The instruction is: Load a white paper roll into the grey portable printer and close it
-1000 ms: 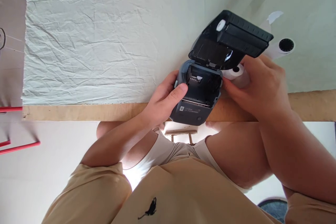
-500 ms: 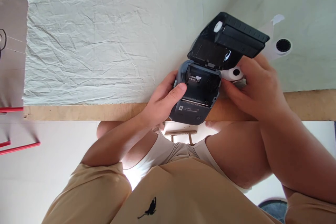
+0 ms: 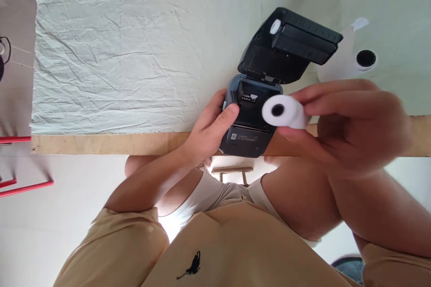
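Observation:
My left hand [image 3: 215,123] grips the left side of a dark label printer [image 3: 247,141], thumb over its rim. The printer's black lid [image 3: 289,47] stands swung open toward the far side, showing the hollow bay with a small printed sticker [image 3: 249,97] inside. Between the thumb and fingers of my right hand [image 3: 350,121] is a small white paper roll [image 3: 292,112] with a dark core hole. The roll is held over the right edge of the bay and hides part of it. I cannot tell whether it touches the printer.
A second white roll [image 3: 358,65] with a black centre lies on the pale green cloth [image 3: 134,54] at right, a scrap of white paper [image 3: 360,23] beside it. The wooden table edge [image 3: 101,143] runs just before my lap. Red metal bars [image 3: 30,188] are at lower left.
My right hand has lifted the paper roll from beside the printer and brought it nearer, over the bay's right edge. The printer and its lid have shifted slightly; my left hand keeps its grip.

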A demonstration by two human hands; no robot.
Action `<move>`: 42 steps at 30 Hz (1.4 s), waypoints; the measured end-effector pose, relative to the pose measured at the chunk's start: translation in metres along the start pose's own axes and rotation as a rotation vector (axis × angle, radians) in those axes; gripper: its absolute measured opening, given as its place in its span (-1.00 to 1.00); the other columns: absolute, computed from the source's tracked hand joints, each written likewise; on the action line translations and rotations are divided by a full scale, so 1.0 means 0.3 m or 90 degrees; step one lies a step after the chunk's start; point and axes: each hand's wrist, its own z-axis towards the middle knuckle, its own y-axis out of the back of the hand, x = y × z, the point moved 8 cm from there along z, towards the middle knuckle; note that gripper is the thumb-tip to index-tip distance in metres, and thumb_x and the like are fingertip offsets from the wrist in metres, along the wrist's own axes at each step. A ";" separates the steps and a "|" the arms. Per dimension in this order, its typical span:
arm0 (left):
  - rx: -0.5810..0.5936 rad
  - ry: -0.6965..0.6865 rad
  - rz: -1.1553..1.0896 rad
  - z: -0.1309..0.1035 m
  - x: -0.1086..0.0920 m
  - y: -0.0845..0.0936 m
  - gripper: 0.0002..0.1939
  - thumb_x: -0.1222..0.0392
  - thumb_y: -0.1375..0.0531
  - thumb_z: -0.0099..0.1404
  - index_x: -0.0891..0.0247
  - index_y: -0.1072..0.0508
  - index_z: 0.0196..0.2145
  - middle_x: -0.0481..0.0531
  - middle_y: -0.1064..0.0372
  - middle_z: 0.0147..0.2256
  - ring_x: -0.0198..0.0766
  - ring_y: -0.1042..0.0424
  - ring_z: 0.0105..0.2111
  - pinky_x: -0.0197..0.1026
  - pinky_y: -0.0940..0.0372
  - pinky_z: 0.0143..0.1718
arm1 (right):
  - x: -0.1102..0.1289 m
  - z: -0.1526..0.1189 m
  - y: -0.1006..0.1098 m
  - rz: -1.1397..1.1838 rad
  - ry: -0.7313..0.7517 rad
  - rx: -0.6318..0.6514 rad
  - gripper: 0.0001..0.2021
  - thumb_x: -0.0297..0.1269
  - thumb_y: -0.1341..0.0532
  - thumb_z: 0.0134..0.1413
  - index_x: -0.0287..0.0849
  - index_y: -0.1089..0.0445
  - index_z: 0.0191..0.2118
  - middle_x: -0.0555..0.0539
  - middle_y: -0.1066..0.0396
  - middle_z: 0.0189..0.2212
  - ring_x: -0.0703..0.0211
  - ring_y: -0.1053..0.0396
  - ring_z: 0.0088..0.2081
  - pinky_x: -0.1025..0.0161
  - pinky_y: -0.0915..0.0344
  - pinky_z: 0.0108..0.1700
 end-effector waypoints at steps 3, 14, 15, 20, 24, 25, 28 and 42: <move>0.007 -0.015 0.006 0.002 -0.003 0.005 -0.37 -0.55 -0.49 0.58 0.08 -0.67 0.11 0.06 -0.73 -0.07 0.04 -0.75 0.01 0.05 -0.70 0.07 | 0.066 0.036 -0.033 -0.003 0.114 -0.062 -0.81 -0.36 -0.57 0.53 0.14 -0.69 0.03 -0.01 -0.88 -0.02 -0.06 -0.87 -0.07 -0.02 -0.84 -0.10; 0.045 -0.022 0.019 -0.001 0.007 0.006 -0.31 -0.56 -0.41 0.65 0.10 -0.67 0.28 0.18 -0.81 0.14 0.15 -0.78 0.16 0.13 -0.70 0.17 | 0.027 0.016 -0.080 -0.099 0.098 0.035 -0.77 -0.41 -0.48 0.59 0.20 -0.67 0.03 0.03 -0.87 0.15 -0.09 -0.88 0.09 -0.11 -0.81 0.11; 0.049 -0.028 0.019 0.001 0.004 0.005 -0.32 -0.54 -0.40 0.67 0.11 -0.68 0.28 0.18 -0.81 0.18 0.17 -0.78 0.21 0.15 -0.70 0.23 | 0.019 0.012 -0.082 -0.101 0.087 0.040 -0.78 -0.39 -0.48 0.59 0.21 -0.68 0.03 0.02 -0.87 0.13 -0.12 -0.87 0.11 -0.13 -0.82 0.14; 0.052 -0.055 0.027 0.008 -0.001 0.007 -0.35 -0.51 -0.38 0.70 0.12 -0.70 0.27 0.19 -0.81 0.28 0.20 -0.75 0.36 0.18 -0.65 0.42 | 0.032 0.016 -0.089 -0.109 0.106 0.055 -0.73 -0.46 -0.49 0.52 0.20 -0.65 -0.02 0.04 -0.85 -0.04 -0.15 -0.88 0.04 -0.15 -0.80 0.07; 0.062 -0.070 0.014 0.013 0.008 0.017 -0.25 -0.56 -0.43 0.61 0.11 -0.67 0.36 0.20 -0.78 0.37 0.28 -0.70 0.47 0.24 -0.61 0.52 | 0.093 0.018 -0.097 -0.027 0.168 0.058 -0.67 -0.57 -0.53 0.41 0.12 -0.59 -0.08 0.08 -0.86 -0.09 -0.05 -0.85 -0.03 -0.09 -0.65 -0.04; 0.063 -0.074 0.017 0.015 0.007 0.022 -0.21 -0.57 -0.46 0.57 0.10 -0.66 0.38 0.19 -0.76 0.39 0.29 -0.69 0.48 0.24 -0.61 0.54 | 0.103 0.015 -0.105 -0.024 0.173 0.060 -0.69 -0.55 -0.53 0.44 0.10 -0.57 -0.10 0.10 -0.86 -0.11 -0.01 -0.84 -0.05 -0.08 -0.61 -0.04; 0.065 -0.064 0.053 0.023 0.007 0.032 -0.14 -0.51 -0.60 0.44 0.10 -0.62 0.40 0.18 -0.78 0.31 0.23 -0.73 0.35 0.19 -0.65 0.45 | 0.107 0.006 -0.123 -0.033 0.157 0.041 -0.77 -0.40 -0.48 0.60 0.10 -0.52 -0.11 0.17 -0.83 -0.16 0.05 -0.82 -0.10 -0.08 -0.56 -0.01; 0.081 -0.030 0.033 0.002 0.031 0.025 0.38 -0.44 -0.76 0.25 -0.09 -0.29 0.79 0.20 -0.70 0.42 0.30 -0.84 0.24 0.15 -0.79 0.14 | -0.024 0.003 -0.064 0.001 -0.069 0.025 -0.24 -0.16 -0.25 0.62 0.53 -0.11 0.74 -0.14 -0.27 0.71 -0.35 -0.42 0.74 -0.40 -0.71 0.50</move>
